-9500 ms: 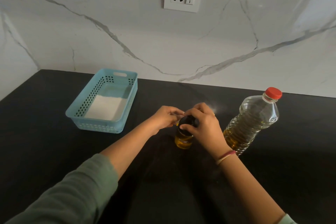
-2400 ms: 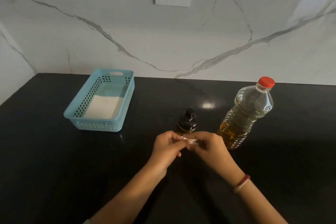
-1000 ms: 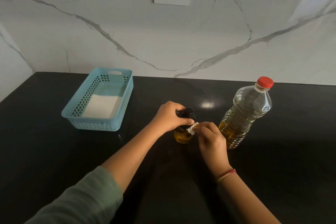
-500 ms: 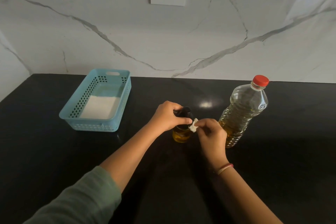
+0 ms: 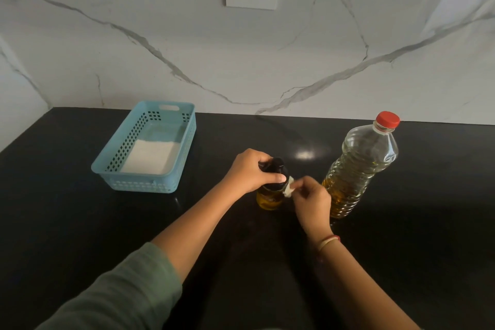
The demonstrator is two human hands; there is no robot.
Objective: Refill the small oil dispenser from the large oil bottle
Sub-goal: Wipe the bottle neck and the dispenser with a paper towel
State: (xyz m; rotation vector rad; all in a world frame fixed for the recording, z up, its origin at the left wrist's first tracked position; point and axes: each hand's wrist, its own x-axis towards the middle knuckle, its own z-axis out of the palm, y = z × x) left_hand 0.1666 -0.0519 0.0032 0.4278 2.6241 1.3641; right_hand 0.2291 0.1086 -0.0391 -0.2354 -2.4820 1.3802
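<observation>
Dispenser: the small oil dispenser (image 5: 269, 197) stands upright on the black counter (image 5: 80, 222), between our hands.
Left hand: our left hand (image 5: 249, 171) grips its black cap from the left.
Right hand: our right hand (image 5: 312, 199) pinches a white wad (image 5: 288, 187) against the cap's right side.
Bottle: the large oil bottle (image 5: 359, 166) stands upright with its red cap on, just right of our right hand.

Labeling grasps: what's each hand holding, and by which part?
The left hand grips the small oil dispenser by its black cap; the right hand pinches a small white wad at the cap's rim.
</observation>
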